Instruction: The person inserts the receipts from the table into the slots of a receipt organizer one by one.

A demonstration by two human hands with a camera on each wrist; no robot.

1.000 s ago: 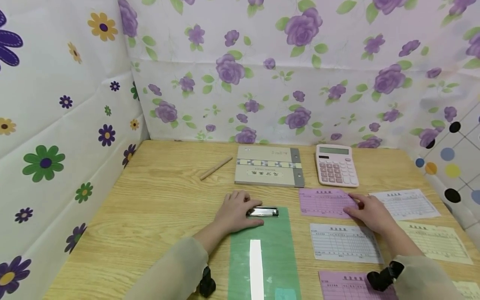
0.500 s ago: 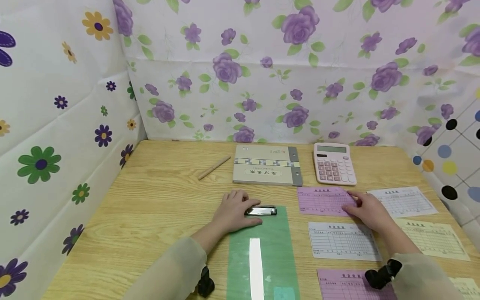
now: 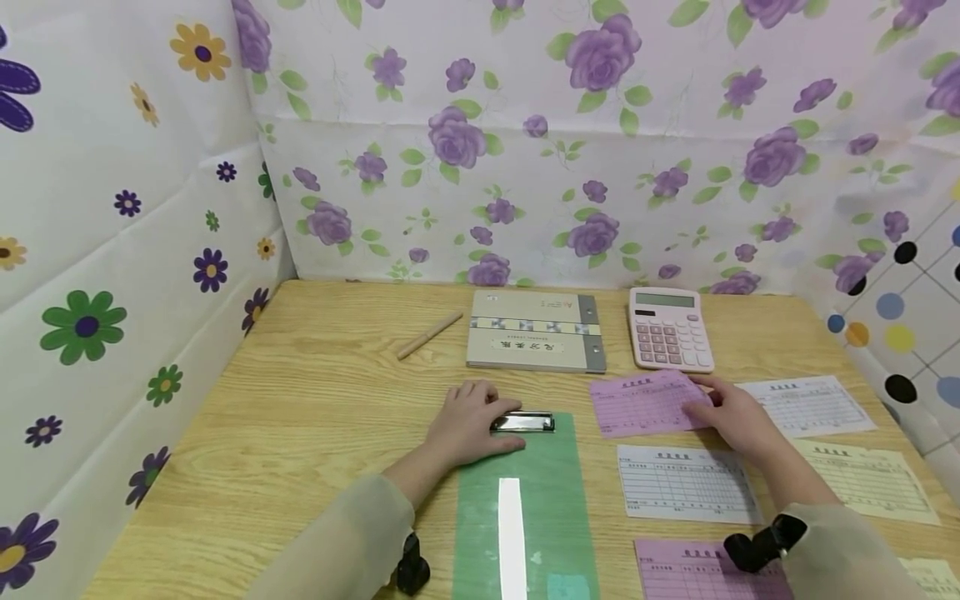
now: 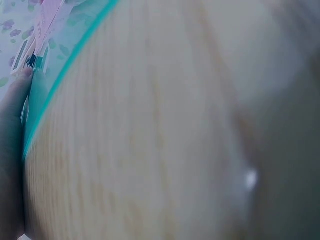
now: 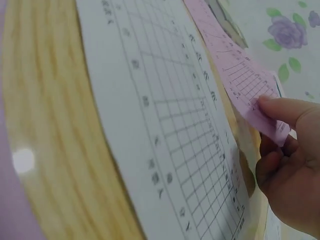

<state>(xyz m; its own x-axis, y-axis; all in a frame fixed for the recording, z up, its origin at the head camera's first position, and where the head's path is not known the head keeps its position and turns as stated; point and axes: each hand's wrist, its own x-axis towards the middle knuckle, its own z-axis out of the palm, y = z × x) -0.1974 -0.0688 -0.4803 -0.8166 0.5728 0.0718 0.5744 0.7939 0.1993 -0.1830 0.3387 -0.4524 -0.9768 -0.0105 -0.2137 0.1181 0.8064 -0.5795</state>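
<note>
My right hand [image 3: 731, 417] pinches the right end of a pink printed form slip [image 3: 637, 404], thumb on its face. In the right wrist view the held end of the slip is raised and curves away from the table. A white form slip [image 3: 686, 483] lies just below it, with another pink slip [image 3: 693, 575] nearer me. My left hand [image 3: 468, 425] rests at the top left of a green clipboard [image 3: 480, 508], fingers and thumb spread beside its metal clip [image 3: 527, 422]. The left wrist view shows little of that hand, at its left edge.
Behind the clipboard lie a beige account book [image 3: 532, 333], a brown pen [image 3: 429, 336] and a pink calculator [image 3: 670, 330]. More slips, one white [image 3: 810, 407] and one yellow [image 3: 870, 483], lie at the right. A flowered cloth [image 3: 540, 150] hangs along the table's back edge.
The upper pink slip has tilted, its right end lifted in my right hand and its left end shifted slightly down and left. My left hand stays put on the clipboard.
</note>
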